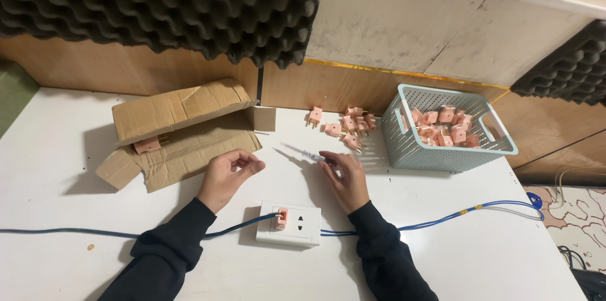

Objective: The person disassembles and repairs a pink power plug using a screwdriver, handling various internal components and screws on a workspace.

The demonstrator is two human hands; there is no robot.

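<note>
White table [480,257]. Flattened carton [183,130], one pink plug at its edge. Basket [404,143] holds many pink plugs; a loose cluster of plugs [350,125] lies beside it. Socket box [289,225] has one plug [281,216] seated, second outlet empty. Right hand [346,178] fingers clamped on tester screwdriver [303,154]. Left hand [227,174] fingertips pinched together, contents unclear. Judging: most plugs unchecked.

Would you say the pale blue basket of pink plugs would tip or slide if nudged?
The basket looks wide and low, so it would probably slide rather than tip. Its mesh walls suggest light plastic; the pink plugs likely add some weight.
</note>
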